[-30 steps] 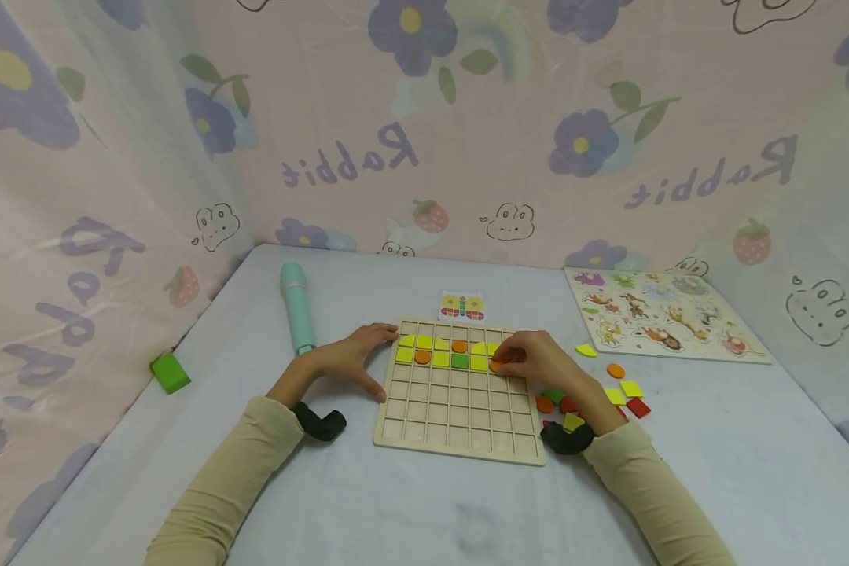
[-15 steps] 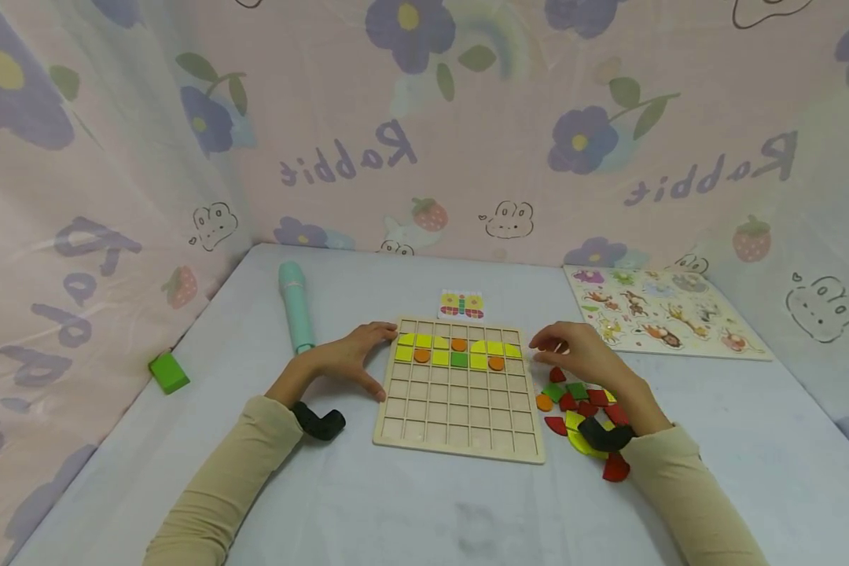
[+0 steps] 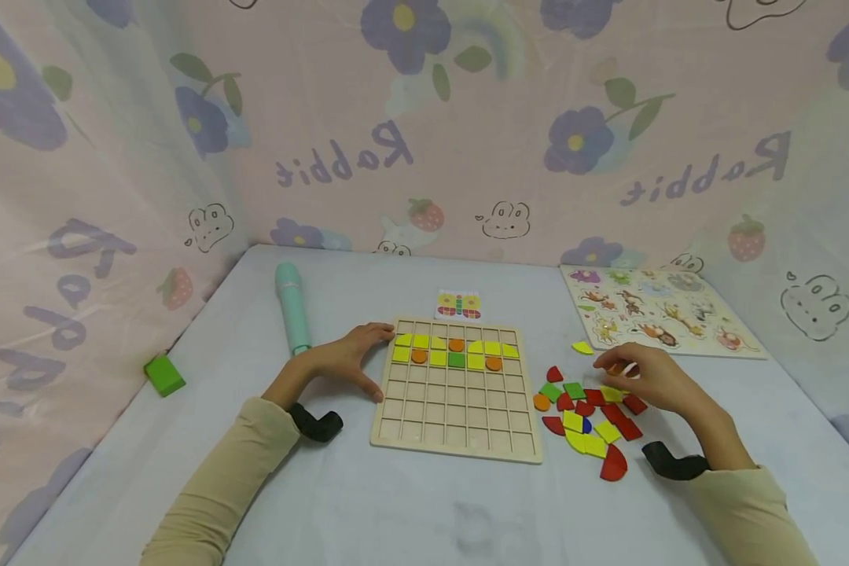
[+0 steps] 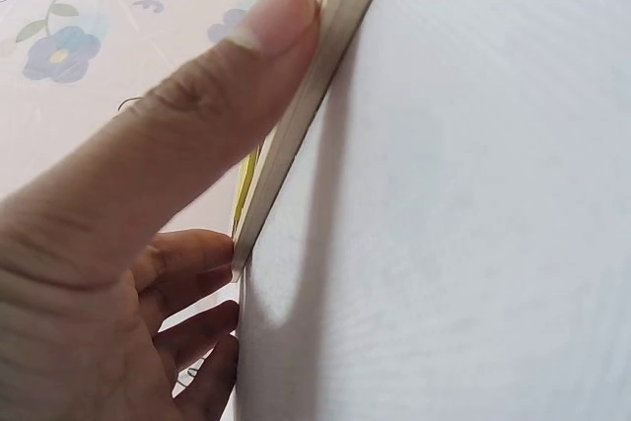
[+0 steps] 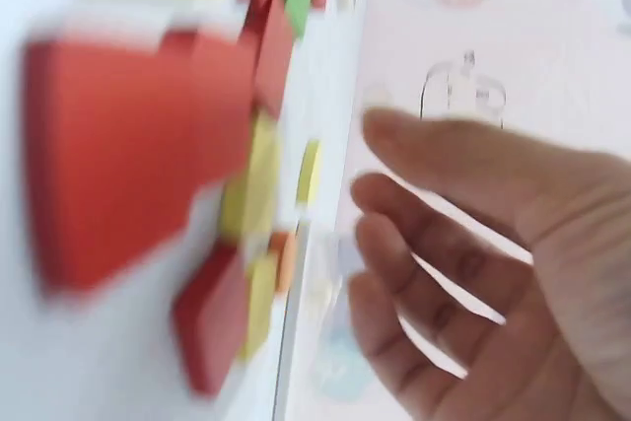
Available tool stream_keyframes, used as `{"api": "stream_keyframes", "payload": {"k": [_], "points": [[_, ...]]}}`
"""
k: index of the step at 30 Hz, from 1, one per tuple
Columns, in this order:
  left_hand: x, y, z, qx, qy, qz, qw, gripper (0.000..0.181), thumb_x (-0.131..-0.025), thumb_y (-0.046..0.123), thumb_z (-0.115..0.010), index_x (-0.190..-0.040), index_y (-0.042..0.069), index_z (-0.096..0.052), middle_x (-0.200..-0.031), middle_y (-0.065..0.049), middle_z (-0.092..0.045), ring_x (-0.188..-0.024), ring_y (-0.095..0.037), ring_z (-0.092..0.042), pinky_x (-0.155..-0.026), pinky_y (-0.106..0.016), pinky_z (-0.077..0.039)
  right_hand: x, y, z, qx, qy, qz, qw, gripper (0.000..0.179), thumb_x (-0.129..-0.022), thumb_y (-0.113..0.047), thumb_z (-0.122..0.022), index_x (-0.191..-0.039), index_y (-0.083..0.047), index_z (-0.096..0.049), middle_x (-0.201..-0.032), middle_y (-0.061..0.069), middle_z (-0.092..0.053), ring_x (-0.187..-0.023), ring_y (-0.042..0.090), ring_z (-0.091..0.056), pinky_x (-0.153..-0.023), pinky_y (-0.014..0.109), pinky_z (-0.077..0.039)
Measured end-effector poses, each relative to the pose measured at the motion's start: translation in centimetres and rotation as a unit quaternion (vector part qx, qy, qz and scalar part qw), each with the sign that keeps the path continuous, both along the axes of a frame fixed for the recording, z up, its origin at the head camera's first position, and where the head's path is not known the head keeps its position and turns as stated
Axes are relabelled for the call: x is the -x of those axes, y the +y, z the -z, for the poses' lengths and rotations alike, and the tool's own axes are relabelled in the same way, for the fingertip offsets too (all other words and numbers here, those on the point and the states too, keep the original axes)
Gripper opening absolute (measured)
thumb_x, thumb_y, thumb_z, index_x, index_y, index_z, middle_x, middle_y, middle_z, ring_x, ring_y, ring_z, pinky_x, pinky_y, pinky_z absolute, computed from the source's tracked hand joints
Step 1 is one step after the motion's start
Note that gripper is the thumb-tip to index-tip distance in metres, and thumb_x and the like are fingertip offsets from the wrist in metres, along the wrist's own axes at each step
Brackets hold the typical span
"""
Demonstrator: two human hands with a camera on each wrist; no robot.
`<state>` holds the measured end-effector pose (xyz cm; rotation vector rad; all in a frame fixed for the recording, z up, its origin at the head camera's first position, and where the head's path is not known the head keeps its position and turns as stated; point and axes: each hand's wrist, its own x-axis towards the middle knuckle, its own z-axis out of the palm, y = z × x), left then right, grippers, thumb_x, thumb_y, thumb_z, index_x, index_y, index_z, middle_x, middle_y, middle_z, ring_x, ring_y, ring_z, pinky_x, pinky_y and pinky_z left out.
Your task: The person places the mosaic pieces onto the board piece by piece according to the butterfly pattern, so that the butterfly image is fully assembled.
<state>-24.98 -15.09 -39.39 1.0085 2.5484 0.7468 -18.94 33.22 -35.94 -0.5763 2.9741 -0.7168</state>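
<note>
1. Wooden grid board (image 3: 460, 413) — flat on the table (image 3: 368, 503), directly right of the left hand (image 3: 347, 360), left of and apart from the right hand (image 3: 651, 377).
2. Left hand: thumb and fingers spread well apart, thumb on the board's left edge, a fingertip at its far left corner.
3. Right hand: thumb and fingers apart, loosely curved, raised above the loose pieces (image 3: 594, 446).
4. Board's filled cells, right of the left fingers: yellow pieces (image 3: 475, 361), orange discs (image 3: 493, 363), one green square (image 3: 456, 360). Rows nearer the person than these are bare wood.
5. Loose pieces lie under the right hand and on its left, mostly red and yellow, some overlapping. Orange piece (image 5: 284, 258) sits near the right fingertips; lone yellow piece (image 3: 582, 347) just past them, to the left. Red rounded wedge (image 3: 613, 464) is on the person's side of the right hand.
6. Picture card (image 3: 458, 305) beyond the board, between the hands.
7. Teal microphone-shaped thing (image 3: 293, 310) beyond the left wrist; green block (image 3: 164, 375) farther left. Animal puzzle board (image 3: 693, 346) just beyond the right hand.
8. Right wrist view partly blurred — nearest red pieces soft.
</note>
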Motion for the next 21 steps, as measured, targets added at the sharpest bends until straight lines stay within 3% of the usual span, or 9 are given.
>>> {"api": "stream_keyframes", "payload": {"k": [4,9,15,21], "points": [[0.0,0.0,0.1,-0.003,0.001,0.0,1.0,0.101,-0.065,0.044,-0.082,-0.141,0.001,-0.031,-0.152,-0.013,-0.019,-0.138,-0.032,-0.016,-0.111,-0.049,-0.02,-0.5,1.2,0.7,0.008,-0.043,-0.011,0.999,0.027,-0.08,-0.018,-0.073,-0.105,-0.009,-0.067,-0.09,0.0,-0.061,-0.08,0.015,-0.053,-0.065,0.021,-0.05],[0.0,0.0,0.0,-0.001,0.002,-0.004,1.0,0.102,-0.065,0.046,-0.082,-0.142,0.003,-0.03,-0.152,-0.012,-0.019,-0.138,-0.032,-0.017,-0.111,-0.049,-0.02,-0.5,1.5,1.3,0.016,-0.064,-0.025,0.9975,0.027,-0.08,-0.012,-0.073,-0.105,-0.007,-0.065,-0.083,0.001,-0.056,-0.07,0.011,-0.05,-0.057,0.022,-0.049],[0.1,0.0,0.1,-0.005,0.003,-0.001,1.0,0.102,-0.065,0.046,-0.082,-0.142,0.002,-0.031,-0.152,-0.012,-0.021,-0.138,-0.031,-0.017,-0.111,-0.048,-0.021,-0.5,1.7,1.3,-0.007,-0.053,-0.016,0.9984,0.027,-0.078,-0.009,-0.072,-0.104,-0.007,-0.065,-0.089,0.0,-0.058,-0.076,0.013,-0.049,-0.063,0.021,-0.048],[0.1,0.0,0.2,-0.003,0.005,0.0,1.0,0.102,-0.066,0.045,-0.082,-0.142,0.002,-0.03,-0.152,-0.013,-0.02,-0.139,-0.032,-0.016,-0.111,-0.049,-0.02,-0.4,1.6,1.5,-0.019,-0.025,-0.005,0.9995,0.026,-0.076,-0.016,-0.075,-0.1,-0.008,-0.067,-0.087,-0.002,-0.061,-0.076,0.012,-0.05,-0.062,0.021,-0.048]]}}
